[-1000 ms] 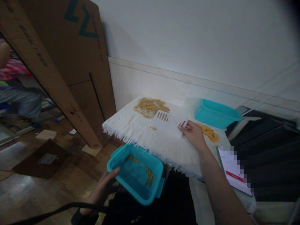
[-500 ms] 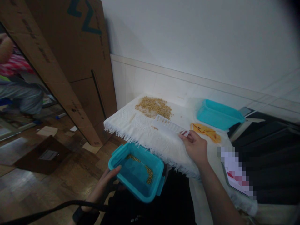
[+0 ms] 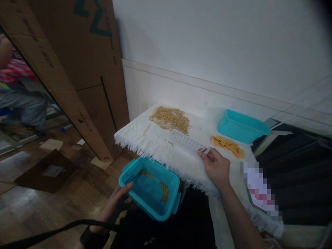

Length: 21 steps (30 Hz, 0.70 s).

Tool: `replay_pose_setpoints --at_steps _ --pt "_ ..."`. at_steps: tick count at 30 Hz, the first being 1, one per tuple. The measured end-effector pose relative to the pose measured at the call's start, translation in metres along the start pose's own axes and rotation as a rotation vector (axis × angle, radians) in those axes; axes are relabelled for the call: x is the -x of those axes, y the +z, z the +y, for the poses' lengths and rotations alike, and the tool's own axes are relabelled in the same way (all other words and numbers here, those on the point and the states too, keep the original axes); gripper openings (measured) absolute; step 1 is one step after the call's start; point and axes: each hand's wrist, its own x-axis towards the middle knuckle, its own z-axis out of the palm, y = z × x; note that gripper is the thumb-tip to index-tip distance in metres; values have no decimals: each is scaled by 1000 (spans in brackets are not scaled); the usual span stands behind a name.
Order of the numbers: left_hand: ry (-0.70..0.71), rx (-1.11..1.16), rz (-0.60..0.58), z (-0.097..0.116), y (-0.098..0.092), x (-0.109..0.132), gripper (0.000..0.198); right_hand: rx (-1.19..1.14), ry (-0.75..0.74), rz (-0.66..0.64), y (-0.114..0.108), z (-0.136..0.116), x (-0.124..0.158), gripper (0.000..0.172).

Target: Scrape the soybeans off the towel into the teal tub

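- I judge the step in hand as gathering loose beans: my right hand (image 3: 216,166) pinches the near end of a white slotted tray (image 3: 184,147), just in front of the bean pile (image 3: 178,121) on the cloth-covered surface (image 3: 140,133).
- My left hand (image 3: 121,193) is clamped on the side of a teal container (image 3: 149,192), held below the surface's fringed front edge; some beans lie inside it.
- As I read it, the next move calls for keeping the tray low and the container steady, with the few stray beans (image 3: 170,143) beside the tray in mind.
- The container hides most of my left fingers; I can't tell whether the tray's underside touches the cloth, or holds beans.
- Pixelation masks the flat panel (image 3: 261,193) at right; a person (image 3: 23,100) is cut off at left.
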Motion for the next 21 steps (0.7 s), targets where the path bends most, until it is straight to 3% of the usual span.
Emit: replay_pose_setpoints --at_steps 3,11,21 --pt "17 8 -4 -1 -2 -2 88 -19 -11 -5 -1 0 2 38" --pt "-9 32 8 -7 -9 -9 102 -1 -51 -10 0 1 6 36" --pt "-9 20 17 -2 -3 -7 106 105 -208 -51 -4 -21 30 29"
